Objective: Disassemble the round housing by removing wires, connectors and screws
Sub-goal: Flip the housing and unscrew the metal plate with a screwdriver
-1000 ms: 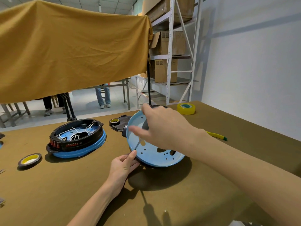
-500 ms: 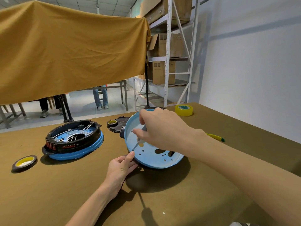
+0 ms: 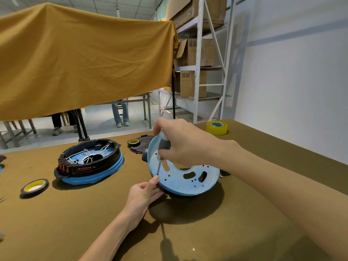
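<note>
Propping the round housing (image 3: 185, 178) on its edge near the middle of the worktop (image 3: 244, 232), blue perforated face tilted up toward the head camera. Left hand (image 3: 144, 194) gripping the lower left rim, thumb laid on the blue face, fingers curled round behind. Right hand (image 3: 185, 146) clamped on the handle of a screwdriver (image 3: 161, 155), thin shaft angled down onto the face close to the left thumb; screw head too small to make out. Judged a stiff, fairly light shell, smooth and probably slippery on the painted face, liable to pivot or skid under the driver's push. Best taken at the rim, close beside the screw, as now. Second housing (image 3: 90, 162), wires showing inside, lying flat toward the far left of the worktop, well apart, with tape rolls (image 3: 34, 187) near the left edge and far right corner.
</note>
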Motion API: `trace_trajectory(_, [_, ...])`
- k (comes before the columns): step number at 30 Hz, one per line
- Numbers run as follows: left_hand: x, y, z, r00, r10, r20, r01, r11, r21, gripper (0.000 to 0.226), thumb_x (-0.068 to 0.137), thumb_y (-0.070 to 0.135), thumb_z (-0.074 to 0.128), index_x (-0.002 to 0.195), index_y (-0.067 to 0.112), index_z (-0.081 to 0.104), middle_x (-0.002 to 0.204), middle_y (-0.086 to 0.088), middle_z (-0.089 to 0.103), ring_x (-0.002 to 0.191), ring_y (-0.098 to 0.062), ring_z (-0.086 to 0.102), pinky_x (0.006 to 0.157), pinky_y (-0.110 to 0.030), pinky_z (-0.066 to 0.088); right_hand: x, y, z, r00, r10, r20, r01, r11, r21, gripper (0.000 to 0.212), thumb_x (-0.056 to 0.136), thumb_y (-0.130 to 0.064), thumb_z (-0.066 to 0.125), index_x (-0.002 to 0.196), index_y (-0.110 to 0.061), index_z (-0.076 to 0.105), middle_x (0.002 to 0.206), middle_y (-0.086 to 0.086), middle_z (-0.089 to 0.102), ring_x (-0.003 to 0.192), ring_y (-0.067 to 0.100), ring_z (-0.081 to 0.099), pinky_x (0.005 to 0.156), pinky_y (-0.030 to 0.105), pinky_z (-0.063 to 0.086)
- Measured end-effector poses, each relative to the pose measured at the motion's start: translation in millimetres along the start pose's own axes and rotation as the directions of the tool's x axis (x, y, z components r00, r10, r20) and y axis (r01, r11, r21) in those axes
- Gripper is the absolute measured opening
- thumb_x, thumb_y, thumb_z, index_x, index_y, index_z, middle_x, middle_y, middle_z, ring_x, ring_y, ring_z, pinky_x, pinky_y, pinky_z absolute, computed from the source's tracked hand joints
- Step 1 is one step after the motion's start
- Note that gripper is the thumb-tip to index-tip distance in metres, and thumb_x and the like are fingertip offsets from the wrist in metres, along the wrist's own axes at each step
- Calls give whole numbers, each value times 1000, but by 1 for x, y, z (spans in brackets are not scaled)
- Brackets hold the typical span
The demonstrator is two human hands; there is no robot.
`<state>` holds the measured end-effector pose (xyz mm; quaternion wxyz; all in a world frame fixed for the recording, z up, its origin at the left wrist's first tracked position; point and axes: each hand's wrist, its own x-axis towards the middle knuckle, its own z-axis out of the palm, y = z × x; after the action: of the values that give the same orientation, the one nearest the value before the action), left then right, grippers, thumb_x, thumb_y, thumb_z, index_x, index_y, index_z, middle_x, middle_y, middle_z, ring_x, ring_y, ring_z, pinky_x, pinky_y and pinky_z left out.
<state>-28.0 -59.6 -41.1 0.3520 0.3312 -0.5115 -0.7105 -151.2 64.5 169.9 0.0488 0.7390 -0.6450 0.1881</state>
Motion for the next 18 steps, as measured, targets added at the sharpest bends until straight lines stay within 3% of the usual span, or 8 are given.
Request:
trace_trajectory(2, [2, 0, -1, 999, -39, -2, 39, 999, -3, 61, 59, 51, 84, 103, 13, 66, 97, -5, 81, 94, -19, 78, 78, -30, 64, 3, 0, 0, 1000, -19, 16, 19, 999, -36, 35, 91, -25, 70, 119, -22, 49, 97, -1, 63, 85, 16, 61, 72, 41, 60])
trace_trajectory(6, [6, 0, -5, 993, -117, 10, 117, 993, -4, 69, 55, 53, 87, 106, 12, 65, 109, -12, 77, 96, -23, 78, 81, -35, 64, 14, 5, 8, 992, 0, -128, -42, 945, -324, 41, 97, -61, 52, 101, -20, 49, 73, -4, 55, 66, 15, 56, 56, 33, 52])
trace_trajectory(9, [9, 2, -6, 984, -177, 14, 177, 984, -22, 72, 52, 51, 90, 104, 10, 63, 102, -13, 77, 91, -24, 79, 74, -34, 64, 25, 12, 7, 999, 12, -36, -19, 984, -179, 30, 98, -44, 62, 110, -19, 52, 82, -1, 59, 74, 18, 61, 62, 36, 56])
trace_trajectory(11, [11, 4, -7, 975, -222, -1, 222, 974, -43, 74, 51, 48, 92, 104, 6, 62, 106, -18, 75, 91, -27, 79, 72, -35, 64, 33, 16, 3, 993, 52, 108, -52, 999, -6, 37, 92, -28, 72, 119, -20, 50, 95, 1, 63, 84, 18, 64, 72, 39, 60])
trace_trajectory(13, [12, 5, -8, 960, -278, -7, 278, 959, -59, 78, 51, 45, 94, 107, 4, 60, 115, -23, 71, 96, -31, 77, 72, -37, 64, 39, 20, 2, 981, 53, 186, -65, 996, 60, 46, 87, -23, 76, 122, -20, 47, 98, 0, 64, 88, 18, 64, 74, 39, 61])
trace_trajectory(15, [14, 6, -9, 950, -313, -2, 312, 947, -76, 84, 47, 43, 97, 110, 2, 58, 119, -25, 68, 99, -34, 76, 72, -38, 64, 43, 20, 7, 992, 34, 121, -29, 999, -40, 40, 93, -40, 69, 118, -18, 47, 91, 0, 64, 82, 18, 64, 66, 37, 58])
trace_trajectory(17, [15, 6, -10, 943, -332, 0, 331, 940, -87, 89, 44, 43, 99, 111, 1, 56, 120, -26, 68, 98, -34, 76, 72, -39, 64, 46, 21, 12, 1000, 21, -15, -24, 970, -244, 46, 97, -61, 53, 108, -17, 47, 77, -2, 56, 68, 15, 57, 50, 29, 44])
trace_trajectory(18, [16, 6, -10, 941, -339, 4, 338, 937, -88, 90, 43, 43, 99, 111, 1, 56, 120, -26, 68, 99, -35, 75, 73, -39, 64, 48, 20, 13, 999, 17, -41, -27, 959, -283, 46, 97, -63, 50, 104, -17, 47, 75, -2, 53, 65, 15, 54, 48, 28, 39])
